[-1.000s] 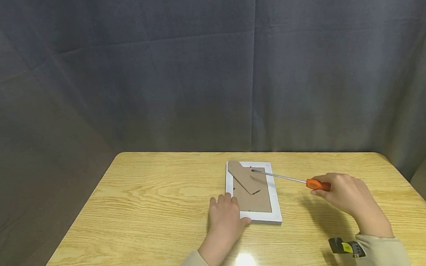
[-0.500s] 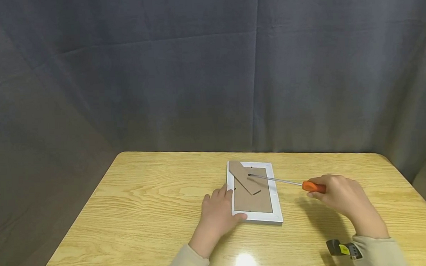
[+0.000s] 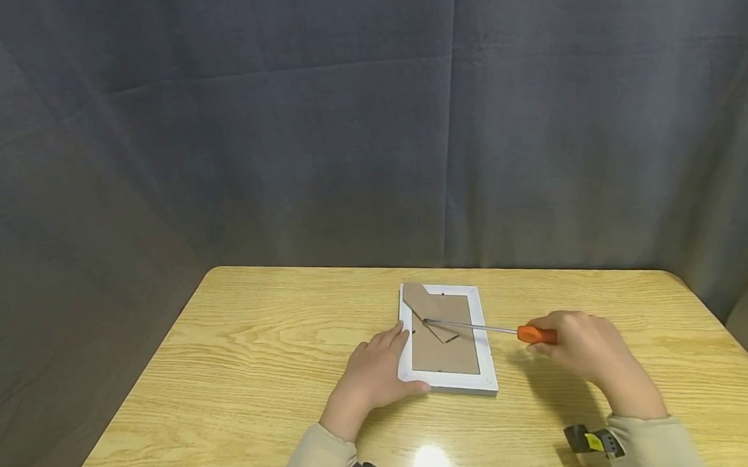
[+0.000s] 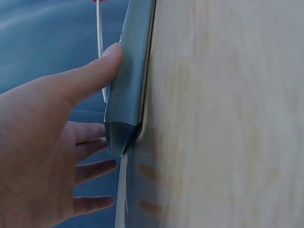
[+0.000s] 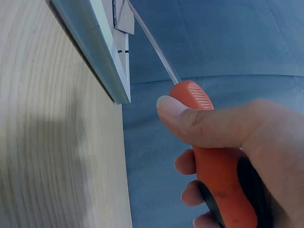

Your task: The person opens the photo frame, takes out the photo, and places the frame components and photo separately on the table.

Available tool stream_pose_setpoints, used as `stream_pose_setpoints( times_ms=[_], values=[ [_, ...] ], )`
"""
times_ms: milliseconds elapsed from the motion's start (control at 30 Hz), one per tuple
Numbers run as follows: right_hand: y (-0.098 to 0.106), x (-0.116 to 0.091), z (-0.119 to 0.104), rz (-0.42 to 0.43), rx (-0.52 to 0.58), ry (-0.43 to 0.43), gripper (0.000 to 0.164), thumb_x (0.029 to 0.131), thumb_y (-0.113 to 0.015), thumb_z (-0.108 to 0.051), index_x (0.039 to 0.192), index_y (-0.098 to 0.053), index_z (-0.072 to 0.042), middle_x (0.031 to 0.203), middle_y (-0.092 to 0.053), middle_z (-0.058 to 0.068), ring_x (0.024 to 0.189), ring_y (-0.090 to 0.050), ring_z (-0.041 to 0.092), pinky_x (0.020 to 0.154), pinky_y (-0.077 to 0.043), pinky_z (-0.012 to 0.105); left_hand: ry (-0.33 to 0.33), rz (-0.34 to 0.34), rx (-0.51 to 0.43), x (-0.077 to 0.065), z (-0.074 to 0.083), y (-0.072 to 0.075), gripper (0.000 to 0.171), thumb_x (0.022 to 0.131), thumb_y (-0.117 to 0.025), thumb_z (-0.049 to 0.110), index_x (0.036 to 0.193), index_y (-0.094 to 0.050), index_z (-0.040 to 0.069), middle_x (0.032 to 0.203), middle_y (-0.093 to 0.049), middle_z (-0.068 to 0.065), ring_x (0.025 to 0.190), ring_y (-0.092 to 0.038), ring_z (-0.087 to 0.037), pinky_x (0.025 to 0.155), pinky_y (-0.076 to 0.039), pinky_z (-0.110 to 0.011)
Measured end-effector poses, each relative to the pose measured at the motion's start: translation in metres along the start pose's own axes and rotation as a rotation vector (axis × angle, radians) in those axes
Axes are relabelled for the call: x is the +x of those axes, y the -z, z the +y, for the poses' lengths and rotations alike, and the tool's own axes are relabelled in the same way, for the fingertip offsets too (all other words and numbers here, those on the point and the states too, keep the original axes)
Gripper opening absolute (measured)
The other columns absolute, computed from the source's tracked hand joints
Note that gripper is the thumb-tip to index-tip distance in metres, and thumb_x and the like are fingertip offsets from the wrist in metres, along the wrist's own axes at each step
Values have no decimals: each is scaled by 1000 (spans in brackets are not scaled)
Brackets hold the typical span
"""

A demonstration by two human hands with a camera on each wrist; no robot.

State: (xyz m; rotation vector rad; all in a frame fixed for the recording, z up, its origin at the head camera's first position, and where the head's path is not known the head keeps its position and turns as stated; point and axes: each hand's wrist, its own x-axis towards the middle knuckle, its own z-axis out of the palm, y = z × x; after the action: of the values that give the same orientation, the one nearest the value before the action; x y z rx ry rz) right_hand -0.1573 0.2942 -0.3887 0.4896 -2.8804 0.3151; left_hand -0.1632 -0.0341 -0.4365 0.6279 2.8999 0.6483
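Observation:
A picture frame with a white border and a brown backing board lies face down on the table. Its brown easel leg slants across the board. My left hand rests at the near left corner, fingers spread along the left side. In the left wrist view, the thumb touches the near edge and the fingers are straight. My right hand grips the orange and black handle of a screwdriver. The screwdriver's tip is at the left edge of the easel leg, its shaft crossing the frame from the right.
The wood-grain table extends on both sides of the frame. A dark grey curtain hangs behind it. Small dark tabs show along the backing's edges. Each wrist wears a black strap device.
The screwdriver tip has moved left and toward me, from the upper right of the backing to the easel leg's left edge. My left hand has slid slightly left, its fingers more spread.

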Motion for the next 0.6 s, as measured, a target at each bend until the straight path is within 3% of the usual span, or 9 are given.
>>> stream_pose_setpoints(
  times_ms=[600],
  values=[
    [-7,3,-10,-9,-11,34,29,71,-89,-27,97,-79,-20,82,-69,-5,61,-48,9,52,-44,36,1,-5,15,4,-3,-3,99,76,-77,60,150,-42,5,158,-34,-9,141,-37,-30,110,-34,-53]
  ],
)
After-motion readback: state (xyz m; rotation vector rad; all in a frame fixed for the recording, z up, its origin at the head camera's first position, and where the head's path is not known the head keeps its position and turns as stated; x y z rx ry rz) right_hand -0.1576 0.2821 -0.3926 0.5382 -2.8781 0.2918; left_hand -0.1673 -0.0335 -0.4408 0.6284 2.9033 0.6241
